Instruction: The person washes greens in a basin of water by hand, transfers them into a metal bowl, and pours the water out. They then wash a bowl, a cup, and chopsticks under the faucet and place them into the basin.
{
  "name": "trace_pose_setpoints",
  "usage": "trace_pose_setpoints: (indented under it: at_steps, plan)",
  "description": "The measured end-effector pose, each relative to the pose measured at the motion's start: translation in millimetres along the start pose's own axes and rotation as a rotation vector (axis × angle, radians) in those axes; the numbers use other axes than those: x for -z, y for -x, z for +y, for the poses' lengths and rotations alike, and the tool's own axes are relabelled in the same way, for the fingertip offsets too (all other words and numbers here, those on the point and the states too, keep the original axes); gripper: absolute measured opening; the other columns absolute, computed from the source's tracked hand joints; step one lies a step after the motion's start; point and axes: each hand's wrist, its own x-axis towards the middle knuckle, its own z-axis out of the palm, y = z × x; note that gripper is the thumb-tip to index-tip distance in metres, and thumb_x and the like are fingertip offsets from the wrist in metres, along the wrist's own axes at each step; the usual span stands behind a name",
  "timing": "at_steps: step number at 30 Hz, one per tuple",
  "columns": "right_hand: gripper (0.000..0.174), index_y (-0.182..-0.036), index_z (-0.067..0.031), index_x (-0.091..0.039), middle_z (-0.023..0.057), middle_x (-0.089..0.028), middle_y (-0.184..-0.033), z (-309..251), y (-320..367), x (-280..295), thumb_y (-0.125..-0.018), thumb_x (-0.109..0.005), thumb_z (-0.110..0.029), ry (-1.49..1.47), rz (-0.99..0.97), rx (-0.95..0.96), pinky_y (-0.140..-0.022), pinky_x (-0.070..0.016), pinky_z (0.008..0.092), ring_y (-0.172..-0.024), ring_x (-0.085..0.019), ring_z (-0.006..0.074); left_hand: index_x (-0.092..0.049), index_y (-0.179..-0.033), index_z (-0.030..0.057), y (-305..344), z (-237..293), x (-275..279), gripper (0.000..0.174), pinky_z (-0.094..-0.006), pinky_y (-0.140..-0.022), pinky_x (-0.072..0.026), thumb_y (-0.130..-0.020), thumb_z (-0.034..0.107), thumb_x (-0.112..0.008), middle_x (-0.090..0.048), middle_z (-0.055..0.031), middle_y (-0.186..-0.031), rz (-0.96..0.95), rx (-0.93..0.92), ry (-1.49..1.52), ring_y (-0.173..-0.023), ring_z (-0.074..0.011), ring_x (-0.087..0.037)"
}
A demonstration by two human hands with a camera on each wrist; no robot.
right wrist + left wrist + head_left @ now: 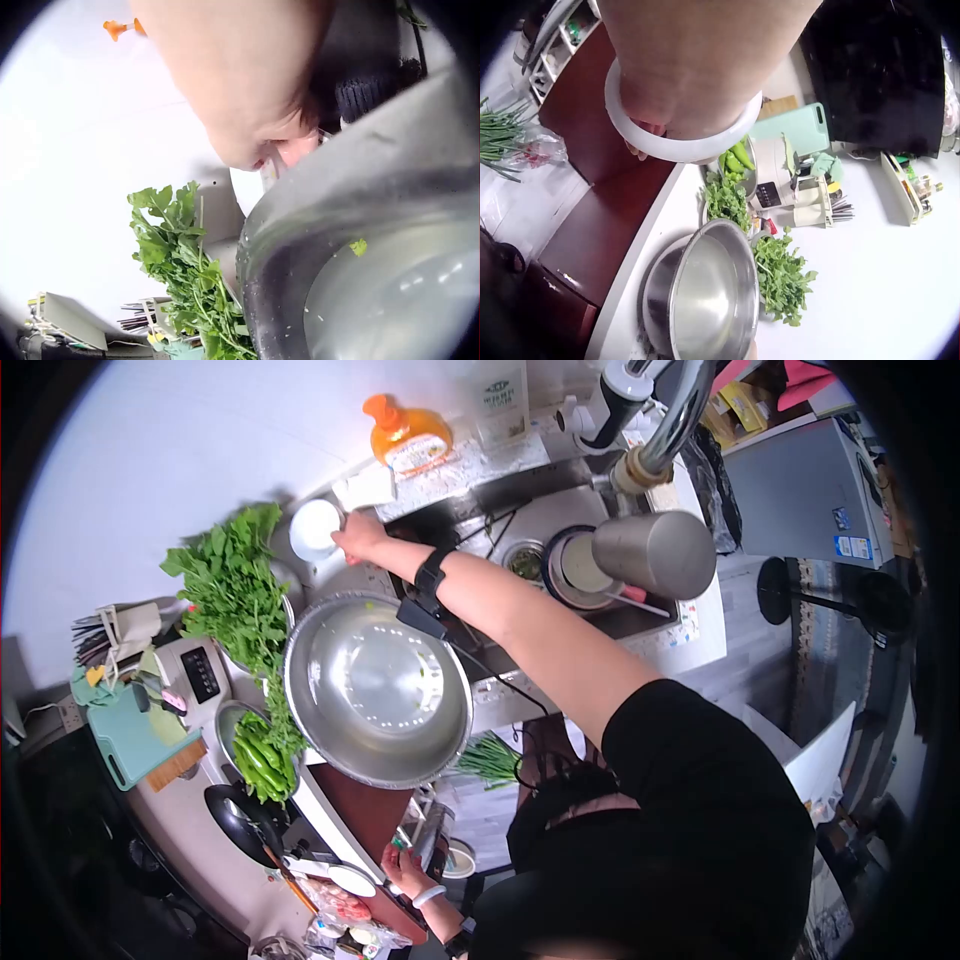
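Note:
My right hand (362, 538) reaches to the back of the counter and grips the edge of a white bowl (314, 528). In the right wrist view, its fingers are partly hidden behind the rim of the large steel basin (259, 262). That basin (300, 680) holds clear water with a few green leaf scraps in it. My left hand (405, 872), with a white bangle (682, 148) at its wrist, hangs low by the dark red cabinet front (360, 810), fingers loosely bent. In the left wrist view its fingers are mostly hidden behind the wrist.
Leafy greens (235, 580) and green peppers (262, 760) lie left of the basin. A sink (480, 490) with dishes is at right, under a faucet (680, 420). An orange pump bottle (405, 435) stands behind. Scallions (490, 758) lie on the floor.

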Motion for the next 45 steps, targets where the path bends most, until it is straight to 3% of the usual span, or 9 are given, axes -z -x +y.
trace_pose_setpoints:
  at_steps: [2,5,11,13,15,16,38,40,45]
  plan:
    - [0.037,-0.086,0.0068,-0.058,0.0261,-0.059,-0.087,1.0,-1.1,5.2,-0.071,-0.053,-0.027,0.047,0.006,0.047,-0.081,-0.0436,0.0404,-0.087,-0.058,0.0346,-0.048,-0.108,0.0103,2.8,4.4,-9.6,0.03,-0.0232,-0.063,-0.0398,-0.078,0.005,-0.05,-0.05,-0.0014,-0.1,-0.008,-0.038,-0.035,-0.078,-0.0118,-0.053]
    - [0.028,-0.082,0.003,-0.061,0.0185,-0.063,-0.073,27.7,-10.4,7.8,-0.073,-0.049,-0.021,0.107,0.118,0.074,-0.074,-0.0493,0.0331,-0.073,-0.064,0.0256,-0.047,-0.109,0.0065,10.8,5.9,-17.5,0.032,-0.0243,-0.06,-0.0425,-0.077,0.003,-0.049,-0.049,-0.0048,-0.102,-0.055,-0.079,-0.016,-0.076,-0.0137,-0.055]
    - [0.028,-0.102,0.0075,-0.046,0.0201,-0.058,-0.084,68.8,61.3,121.5,-0.078,-0.043,-0.006,-0.788,-0.213,-0.051,-0.057,-0.0544,0.031,-0.075,-0.063,0.0249,-0.048,-0.109,0.0085,13.2,-3.0,-36.7,0.034,-0.0222,-0.059,-0.0427,-0.076,0.004,-0.052,-0.05,-0.0034,-0.102,-0.102,-0.056,-0.015,-0.076,-0.0117,-0.054]
    - [0.026,-0.101,0.0035,-0.049,0.0118,-0.058,-0.083,77.8,91.5,177.4,-0.084,-0.044,-0.015,-0.658,-0.183,-0.258,-0.051,-0.0505,0.0233,-0.069,-0.06,0.017,-0.048,-0.11,0.0087,16.9,3.7,-48.2,0.033,-0.0213,-0.06,-0.0433,-0.077,0.002,-0.052,-0.05,-0.0036,-0.103,-0.112,-0.056,-0.029,-0.078,-0.0121,-0.054]
    - [0.024,-0.09,0.0003,-0.053,0.0078,-0.055,-0.077,120.9,87.2,239.5,-0.085,-0.045,-0.022,-0.427,-0.384,-0.353,-0.04,-0.0339,0.0178,-0.057,-0.05,0.0083,-0.048,-0.11,0.0084,14.2,-2.4,-52.3,0.033,-0.0218,-0.061,-0.0435,-0.078,0.001,-0.051,-0.049,-0.0037,-0.104,-0.182,-0.107,-0.017,-0.079,-0.0123,-0.054]
    - [0.019,-0.087,-0.0006,-0.054,0.0095,-0.057,-0.078,159.6,61.5,273.0,-0.083,-0.046,-0.017,-0.269,-0.631,-0.378,-0.043,-0.0415,0.0251,-0.062,-0.056,0.0147,-0.048,-0.109,0.0066,20.1,2.2,-60.5,0.032,-0.021,-0.059,-0.0433,-0.077,0.001,-0.05,-0.049,-0.0044,-0.102,-0.184,-0.119,-0.018,-0.077,-0.0125,-0.054]
    - [0.015,-0.084,-0.0025,-0.056,0.0122,-0.058,-0.08,184.8,85.6,242.0,-0.079,-0.046,-0.012,1.13,0.218,0.435,-0.054,-0.0482,0.0358,-0.072,-0.06,0.0232,-0.044,-0.113,-0.0001,54.4,-21.5,-87.6,0.035,-0.0235,-0.062,-0.047,-0.079,0.002,-0.049,-0.049,-0.0107,-0.11,-0.249,-0.021,-0.134,-0.081,-0.0158,-0.059]
    - [0.016,-0.084,-0.0047,-0.06,0.0125,-0.06,-0.087,181.8,90.4,209.0,-0.075,-0.047,-0.01,1.218,-0.133,0.393,-0.069,-0.0492,0.0413,-0.086,-0.059,0.028,-0.044,-0.113,0.0,54.6,-20.7,-88.5,0.034,-0.0234,-0.062,-0.047,-0.079,0.002,-0.049,-0.049,-0.0108,-0.11,-0.252,-0.023,-0.125,-0.081,-0.016,-0.059]
    - [0.02,-0.086,-0.0061,-0.064,0.0117,-0.062,-0.093,229.4,76.1,145.8,-0.075,-0.048,-0.009,1.314,-0.369,0.189,-0.073,-0.0497,0.0373,-0.089,-0.06,0.0264,-0.044,-0.114,0.0003,55.5,-32.7,-77.9,0.034,-0.0234,-0.062,-0.047,-0.08,0.002,-0.048,-0.049,-0.0112,-0.11,-0.258,-0.03,-0.163,-0.08,-0.0161,-0.059]
